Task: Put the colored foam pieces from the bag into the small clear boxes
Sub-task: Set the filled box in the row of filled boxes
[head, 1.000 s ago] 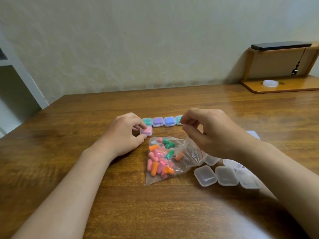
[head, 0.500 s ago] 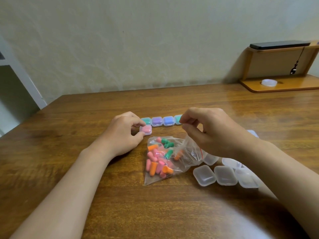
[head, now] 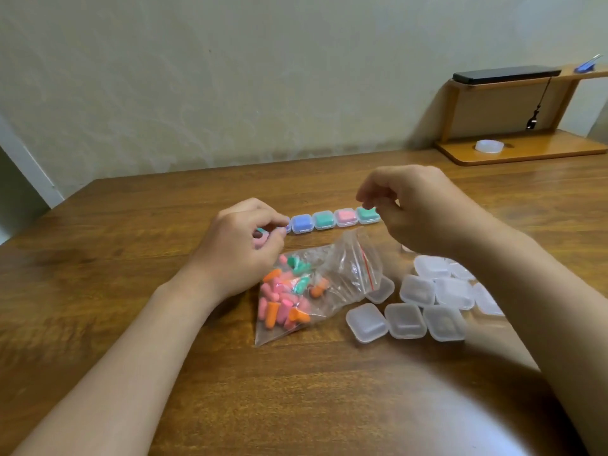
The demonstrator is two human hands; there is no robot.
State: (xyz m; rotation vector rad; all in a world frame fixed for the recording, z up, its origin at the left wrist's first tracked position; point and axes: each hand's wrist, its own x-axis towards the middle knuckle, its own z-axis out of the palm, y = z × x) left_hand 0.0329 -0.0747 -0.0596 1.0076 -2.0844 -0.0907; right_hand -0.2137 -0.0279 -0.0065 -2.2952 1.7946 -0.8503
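left hand (head: pixel 243 245): bare, slim fingers, faint creases over the knuckles
left forearm (head: pixel 138 337): bare from wrist to the lower frame edge, smooth, broadening toward the camera
right hand (head: pixel 418 209): bare, rounded knuckles, slim fingers, nails too small to judge
right forearm (head: pixel 526 291): bare from wrist to the right frame edge, smooth, blurred close to the camera

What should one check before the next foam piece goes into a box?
1. Foam pieces left in the bag: ok.
2. Bag mouth open: cannot tell.
3. Empty boxes close by: ok.
4. Left hand free: not ok, it grips a pink-filled box.
5. Right hand free: cannot tell, its fingers are curled.
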